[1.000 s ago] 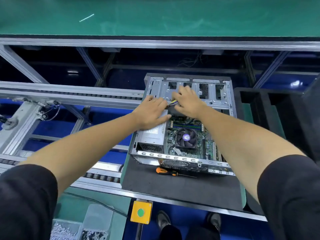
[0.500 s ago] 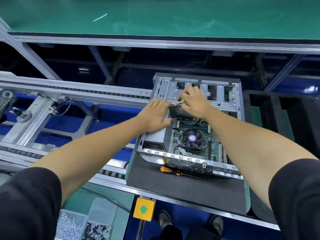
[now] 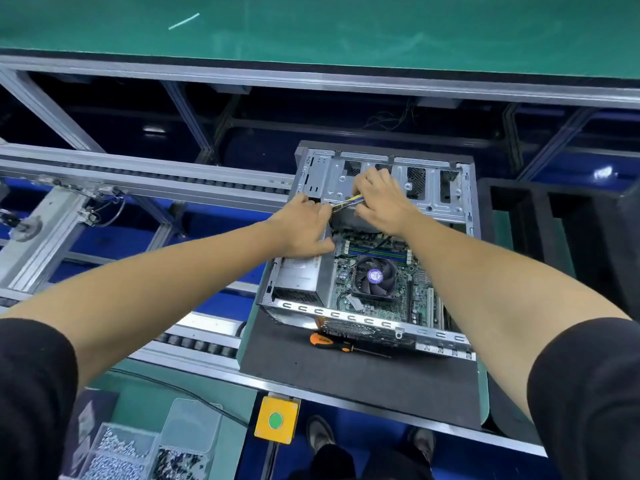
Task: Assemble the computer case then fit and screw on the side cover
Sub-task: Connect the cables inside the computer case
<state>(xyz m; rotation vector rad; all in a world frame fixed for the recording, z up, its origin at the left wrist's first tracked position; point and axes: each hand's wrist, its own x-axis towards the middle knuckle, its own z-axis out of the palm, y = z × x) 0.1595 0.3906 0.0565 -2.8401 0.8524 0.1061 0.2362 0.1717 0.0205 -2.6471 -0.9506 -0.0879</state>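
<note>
Green matting [image 3: 346,26] runs across the top of the frame, above aluminium conveyor rails [image 3: 138,174] that cross the left side. At centre right a dark foam pad [image 3: 346,379] carries the computer case [image 3: 433,188], lying open side up with no side cover on it. Inside show the motherboard [image 3: 412,296], its round black cooler fan [image 3: 374,277] and, at the case's left, the silver power supply [image 3: 298,275].

Both hands meet over the upper middle of the case. The left hand [image 3: 304,226] lies knuckles-up on the power supply's far end, fingers bent toward a bundle of yellow and coloured wires [image 3: 348,202]; whether it actually grips them cannot be told. The right hand [image 3: 381,202] is curled over the same bundle from the right, fingers closed around it where it leaves the drive cage.

An orange-handled screwdriver [image 3: 329,342] lies on the pad just below the case's near edge. At the bottom left stand clear bins of screws [image 3: 117,452], and bottom centre a yellow box with a green button [image 3: 276,420]. Black foam trays [image 3: 554,220] stand at the right edge.
</note>
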